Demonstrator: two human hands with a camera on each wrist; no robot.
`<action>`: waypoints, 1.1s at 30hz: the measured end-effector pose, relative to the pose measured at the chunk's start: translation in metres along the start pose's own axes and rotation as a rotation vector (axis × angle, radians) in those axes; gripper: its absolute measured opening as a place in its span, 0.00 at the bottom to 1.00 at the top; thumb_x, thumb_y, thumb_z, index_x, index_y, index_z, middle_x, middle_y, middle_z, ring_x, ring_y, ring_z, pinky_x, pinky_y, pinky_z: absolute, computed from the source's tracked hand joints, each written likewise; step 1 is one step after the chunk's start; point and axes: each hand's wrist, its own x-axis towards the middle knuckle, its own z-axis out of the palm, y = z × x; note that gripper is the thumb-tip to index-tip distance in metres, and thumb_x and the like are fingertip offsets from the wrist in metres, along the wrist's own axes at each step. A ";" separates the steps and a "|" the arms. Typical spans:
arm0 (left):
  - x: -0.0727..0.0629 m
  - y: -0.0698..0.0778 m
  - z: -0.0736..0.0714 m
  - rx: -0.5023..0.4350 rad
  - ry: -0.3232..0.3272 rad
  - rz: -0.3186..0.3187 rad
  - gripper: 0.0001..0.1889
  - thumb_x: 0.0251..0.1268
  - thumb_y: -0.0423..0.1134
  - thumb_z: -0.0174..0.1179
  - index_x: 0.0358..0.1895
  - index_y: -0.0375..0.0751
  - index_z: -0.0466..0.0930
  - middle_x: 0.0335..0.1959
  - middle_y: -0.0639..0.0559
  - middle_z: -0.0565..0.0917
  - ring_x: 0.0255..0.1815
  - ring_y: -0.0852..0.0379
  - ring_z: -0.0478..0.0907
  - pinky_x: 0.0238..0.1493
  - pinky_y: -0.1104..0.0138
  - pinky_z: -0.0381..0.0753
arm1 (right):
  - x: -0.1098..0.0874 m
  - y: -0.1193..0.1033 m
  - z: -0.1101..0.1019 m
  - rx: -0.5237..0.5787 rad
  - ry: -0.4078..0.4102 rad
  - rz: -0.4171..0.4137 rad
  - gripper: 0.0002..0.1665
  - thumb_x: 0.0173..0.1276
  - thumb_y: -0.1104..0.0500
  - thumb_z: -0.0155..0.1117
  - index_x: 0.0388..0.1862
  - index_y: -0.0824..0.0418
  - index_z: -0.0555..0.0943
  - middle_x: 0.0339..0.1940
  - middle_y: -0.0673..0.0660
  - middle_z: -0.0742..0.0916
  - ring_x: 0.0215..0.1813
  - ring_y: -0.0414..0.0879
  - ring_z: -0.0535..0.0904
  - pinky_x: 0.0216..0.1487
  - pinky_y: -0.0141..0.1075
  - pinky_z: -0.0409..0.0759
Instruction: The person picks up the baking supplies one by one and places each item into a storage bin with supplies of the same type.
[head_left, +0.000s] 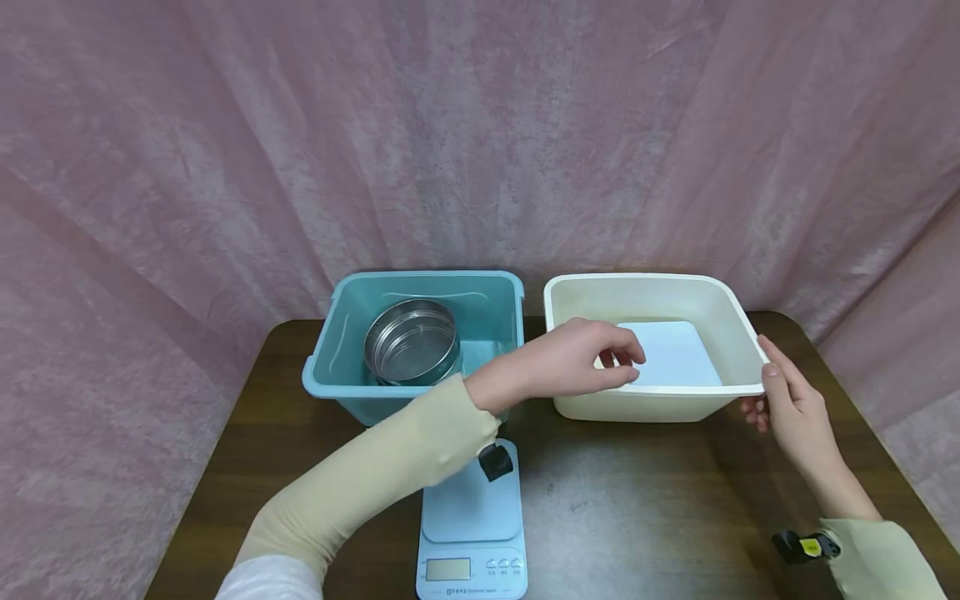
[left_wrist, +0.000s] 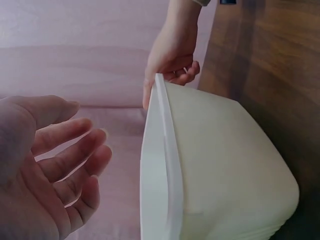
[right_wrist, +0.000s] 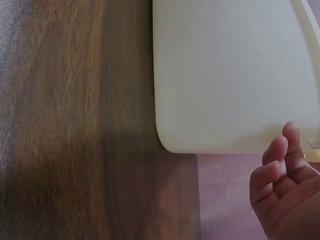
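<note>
My left hand (head_left: 581, 358) hovers over the near left part of a cream plastic bin (head_left: 637, 407). Its fingers are loosely bent with nothing between them, and the left wrist view shows the palm apart from the bin's rim (left_wrist: 173, 165). At the bin's right end, my right hand (head_left: 798, 408) holds the rim near the front corner, thumb and index finger at the edge and the other fingers curled below it. Inside the bin lies a flat, pale blue piece (head_left: 672, 354) with rounded corners; its kind is unclear, and my left hand partly hides it.
Left of the cream bin stands a blue-green bin (head_left: 491, 312) with round metal sieves or pans (head_left: 412, 342) in it. A pale blue electronic kitchen scale (head_left: 472, 529) lies in front, partly under my left forearm. A pink curtain (head_left: 480, 142) hangs behind the wooden table (head_left: 637, 500).
</note>
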 end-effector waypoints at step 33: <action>-0.138 -0.031 0.041 -0.104 0.048 -0.104 0.16 0.74 0.43 0.67 0.61 0.48 0.87 0.54 0.60 0.88 0.50 0.71 0.81 0.50 0.73 0.81 | -0.001 0.001 0.001 0.013 -0.002 -0.007 0.30 0.88 0.55 0.42 0.85 0.58 0.60 0.21 0.48 0.83 0.21 0.40 0.79 0.21 0.29 0.77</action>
